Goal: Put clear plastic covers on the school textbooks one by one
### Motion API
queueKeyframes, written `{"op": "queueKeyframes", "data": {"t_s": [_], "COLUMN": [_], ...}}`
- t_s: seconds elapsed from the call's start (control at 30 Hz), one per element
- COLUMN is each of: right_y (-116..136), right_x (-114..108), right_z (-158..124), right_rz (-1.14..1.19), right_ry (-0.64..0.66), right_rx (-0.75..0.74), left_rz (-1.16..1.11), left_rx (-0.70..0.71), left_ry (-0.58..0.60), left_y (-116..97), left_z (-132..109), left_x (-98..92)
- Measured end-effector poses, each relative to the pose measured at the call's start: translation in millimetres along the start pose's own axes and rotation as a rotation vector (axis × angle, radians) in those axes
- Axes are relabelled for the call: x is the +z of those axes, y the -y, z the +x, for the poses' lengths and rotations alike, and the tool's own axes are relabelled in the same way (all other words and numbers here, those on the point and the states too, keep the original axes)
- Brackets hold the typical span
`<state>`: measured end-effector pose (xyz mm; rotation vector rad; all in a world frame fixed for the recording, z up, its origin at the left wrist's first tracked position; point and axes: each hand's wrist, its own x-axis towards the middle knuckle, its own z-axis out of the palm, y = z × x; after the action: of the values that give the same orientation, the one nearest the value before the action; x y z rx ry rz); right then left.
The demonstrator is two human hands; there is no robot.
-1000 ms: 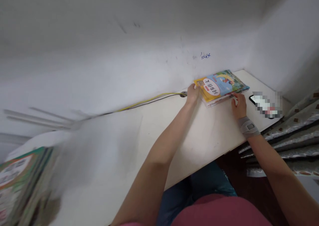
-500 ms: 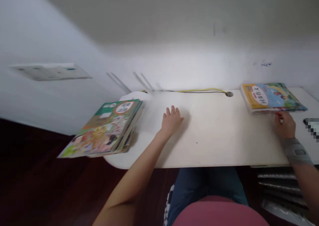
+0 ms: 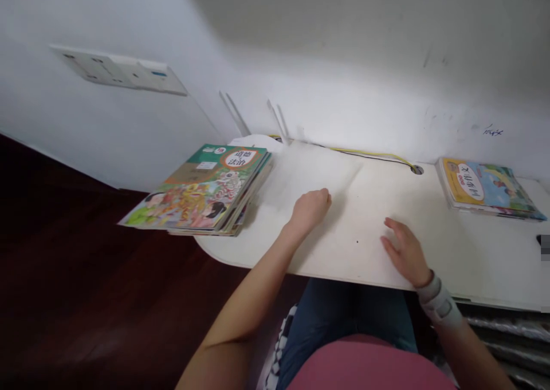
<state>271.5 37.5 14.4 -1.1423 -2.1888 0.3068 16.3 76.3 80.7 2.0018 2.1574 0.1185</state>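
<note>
My left hand [image 3: 311, 208] is closed in a fist at the near edge of a thin, translucent whitish sheet [image 3: 307, 169] on the white desk [image 3: 369, 258]; its fingers seem to grip that edge. My right hand [image 3: 404, 249], with a grey band on the wrist, is over the desk, fingers apart and nothing in them. Left of the sheet lies a stack of textbooks [image 3: 201, 189], its top cover green and brown with a colourful drawing. Farther right sits a smaller pile of books [image 3: 490, 186] with a yellow and blue cover.
A yellow cable [image 3: 373, 153] runs along the wall to a round hole [image 3: 416, 170] in the desk. A socket panel [image 3: 122, 72] is on the left wall. Plastic-wrapped items [image 3: 511, 327] show beneath the desk at right. The left stack overhangs the desk edge.
My right hand has left the book pile and moved left over the desk. My left hand, earlier spread, has curled shut at the sheet. The view has turned left.
</note>
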Motion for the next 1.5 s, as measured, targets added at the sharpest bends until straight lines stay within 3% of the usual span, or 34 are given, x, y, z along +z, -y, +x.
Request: {"op": "queueKeyframes", "data": {"t_s": [0.1,0.17,0.23,0.33,0.47,0.53,0.63,0.8,0.97,1.17,1.27,1.37,1.5], "right_y": [44,57,53,26,-11,-20,-29,-45,-59,-63,-64,-67,-70], "right_x": [33,44,41,8,-53,-74,-82,-64,-50,-51,-55,-61,-62], "right_z": [5,10,14,14,-3,-16,-35,-65,-85,-90,-87,-79,-60], "right_rz": [0.181,0.263,0.259,0.016,-0.373,-0.51,-0.652,-0.704,-0.665,-0.579,-0.584,-0.577,-0.551], "right_ry": [-0.007,-0.124,-0.312,-0.567,-0.687,-0.669,-0.492,-0.067,0.114,0.171,0.161,0.083,0.01], "right_rx": [0.127,0.199,0.24,0.174,-0.033,-0.079,-0.077,-0.018,0.02,0.039,0.028,-0.006,-0.039], "left_rz": [-0.274,-0.516,-0.752,-1.025,-1.109,-1.01,-0.666,-0.144,-0.02,-0.03,-0.06,-0.056,0.031], "left_rx": [0.057,0.156,0.235,0.221,0.004,-0.112,-0.212,-0.32,-0.349,-0.321,-0.284,-0.218,-0.232], "left_ry": [-0.157,-0.279,-0.381,-0.505,-0.597,-0.562,-0.437,-0.148,-0.041,-0.069,-0.1,-0.25,-0.455], "left_y": [-37,-62,-75,-65,-17,6,26,24,23,28,28,40,82], "left_z": [-18,-36,-54,-69,-58,-46,-34,-35,-41,-44,-47,-43,-28], "left_x": [-8.6,-11.7,-14.6,-18.5,-10.2,2.1,23.3,43.2,48.2,58.1,52.2,29.5,-12.2]}}
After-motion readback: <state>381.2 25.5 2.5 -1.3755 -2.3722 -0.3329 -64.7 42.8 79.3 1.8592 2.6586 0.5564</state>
